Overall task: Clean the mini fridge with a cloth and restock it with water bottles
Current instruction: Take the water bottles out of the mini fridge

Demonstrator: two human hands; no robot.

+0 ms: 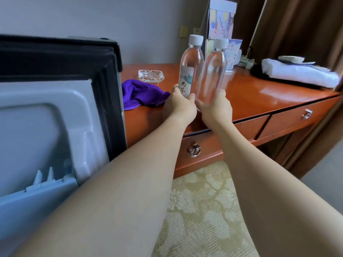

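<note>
Left hand: I see my left hand [181, 103] wrapped around the lower part of the labelled bottle [191, 66], thumb on the near left side, fingers curled round the label.
Right hand: my right hand [216, 106] grips the base of the plain bottle [213, 71], fingers curled round it.
Labelled bottle: upright, white cap on, clear contents, a pale label with dark characters facing me. I cannot tell whether its base rests on the desk or is lifted clear.
Plain bottle: tilted slightly left, white cap on, no label showing on my side. It stands just beside the labelled bottle; the two appear to touch near the shoulders.
Desk: reddish-brown polished desk [259, 97] with two drawers below the front edge, each with a metal ring pull.
Cloth: the purple cloth [143, 94] lies bunched on the desk, left of my hands and just beside the fridge door.
Fridge door: the mini fridge door [55, 101] stands open at my left, black frame and seal, pale inner liner, a door shelf at the bottom. The fridge interior is out of view.
Ashtray: a clear glass ashtray [151, 76] sits on the desk behind the cloth.
Towel: a folded white towel [298, 73] lies on the far right of the desk, on a dark object.
Box: a tall printed box [220, 21] stands behind the bottles against the wall.
Floor: patterned beige carpet [202, 210] beneath my forearms.
</note>
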